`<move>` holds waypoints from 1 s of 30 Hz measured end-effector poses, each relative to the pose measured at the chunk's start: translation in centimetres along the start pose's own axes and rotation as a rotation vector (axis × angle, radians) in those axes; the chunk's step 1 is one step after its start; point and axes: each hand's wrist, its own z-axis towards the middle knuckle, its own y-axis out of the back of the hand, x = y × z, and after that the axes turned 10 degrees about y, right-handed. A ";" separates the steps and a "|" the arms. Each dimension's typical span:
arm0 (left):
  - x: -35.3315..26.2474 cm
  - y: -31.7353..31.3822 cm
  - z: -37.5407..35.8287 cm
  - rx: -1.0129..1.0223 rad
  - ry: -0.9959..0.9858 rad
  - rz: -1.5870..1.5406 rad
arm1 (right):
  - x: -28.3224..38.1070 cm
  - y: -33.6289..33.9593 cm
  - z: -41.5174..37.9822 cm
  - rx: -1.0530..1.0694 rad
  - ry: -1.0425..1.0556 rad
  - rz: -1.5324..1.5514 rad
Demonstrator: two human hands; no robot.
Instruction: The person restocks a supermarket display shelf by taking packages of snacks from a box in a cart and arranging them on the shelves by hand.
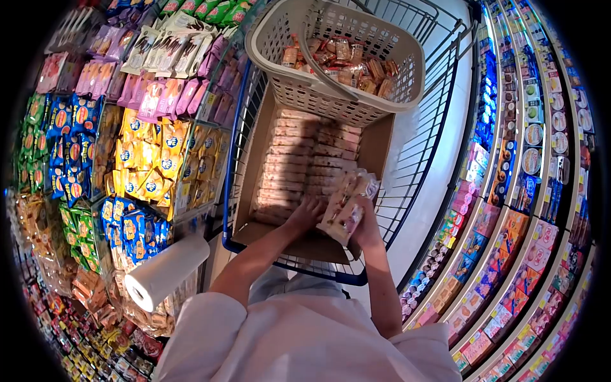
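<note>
My right hand [365, 223] is closed around clear-wrapped snack packets [344, 207], which are held tilted above the near right corner of an open cardboard box [375, 143]. Inside the box, more flat wrapped packets [289, 150] lie in two stacked rows. My left hand [307, 213] reaches down among the packets at the near end, its fingers curled and the tips hidden. What those fingers hold, if anything, does not show. Shadow covers part of the rows.
The box sits in a blue-rimmed wire shopping cart [425, 172]. Across its far end stands a beige basket [407, 95] with small wrapped snacks [344, 60]. Left are hanging snack bags [145, 153] and a white roll [168, 270]; right, stocked shelves [503, 254].
</note>
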 end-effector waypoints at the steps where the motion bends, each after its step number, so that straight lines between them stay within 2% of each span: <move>1: -0.1 -0.5 -0.2 -0.086 0.000 -0.050 | 0.3 0.6 -0.3 0.102 0.003 0.116; 2: -0.2 -1.0 -0.2 -0.077 -0.001 -0.048 | 0.5 1.0 -0.3 0.205 0.007 0.232; 4: -0.1 -1.2 -0.1 -0.267 0.006 -0.020 | 1.4 0.2 -1.0 0.240 0.017 0.302; 6: -0.8 -0.9 0.7 -0.276 0.003 0.056 | 2.1 -0.4 -1.6 0.267 0.033 0.376; 9: -1.3 0.6 1.9 0.083 0.021 -0.099 | 2.6 -0.1 -2.7 0.258 0.143 0.359; 10: -0.9 2.1 2.0 0.091 0.013 -0.099 | 2.8 0.3 -3.3 0.250 0.142 0.367; 12: 0.3 4.7 2.3 0.310 -0.043 -0.095 | 3.3 0.9 -4.4 0.227 0.249 0.387; 13: 0.7 4.9 2.0 0.196 -0.020 -0.124 | 3.7 1.3 -5.1 0.245 0.272 0.404; 14: 1.3 4.9 1.7 0.208 -0.030 -0.130 | 3.9 2.0 -5.6 0.230 0.268 0.409; 16: 3.8 9.0 1.8 0.193 0.084 -0.394 | 4.5 3.1 -6.3 0.390 0.316 0.594; 17: 4.9 7.4 2.2 0.187 0.120 -0.352 | 4.9 3.4 -7.2 0.396 0.284 0.784; 18: 5.5 7.8 2.0 0.177 0.132 -0.327 | 5.0 4.0 -7.7 0.391 0.292 0.786; 19: 6.1 8.3 1.7 0.168 0.145 -0.302 | 5.1 4.5 -8.0 0.299 0.387 0.583; 20: 6.9 12.3 1.4 0.165 0.313 -0.580 | 5.1 4.7 -8.4 0.205 0.480 0.380; 21: 7.4 14.7 0.7 0.164 0.483 -0.863 | 5.1 4.6 -9.3 0.176 0.514 0.353; 22: 7.9 14.9 0.0 0.071 0.497 -1.033 | 5.1 4.5 -10.2 0.146 0.548 0.325; 24: 8.7 16.2 -1.7 -0.092 0.501 -1.057 | 5.2 4.8 -11.8 0.248 0.500 0.300; 26: 9.1 17.4 -3.8 -0.211 0.469 -1.232 | 4.6 5.1 -13.4 0.253 0.491 0.382; 27: 9.2 18.3 -5.1 -0.212 0.478 -1.302 | 4.1 4.9 -14.3 0.328 0.519 0.372; 28: 9.2 18.9 -6.0 -0.332 0.399 -1.278 | 3.5 4.6 -15.3 0.402 0.542 0.358; 29: 9.0 19.5 -7.4 -0.343 0.414 -1.383 | 2.8 4.1 -16.4 0.279 0.555 0.358; 30: 8.3 21.6 -9.2 -0.355 0.429 -1.491 | 2.0 4.0 -17.1 0.293 0.553 0.342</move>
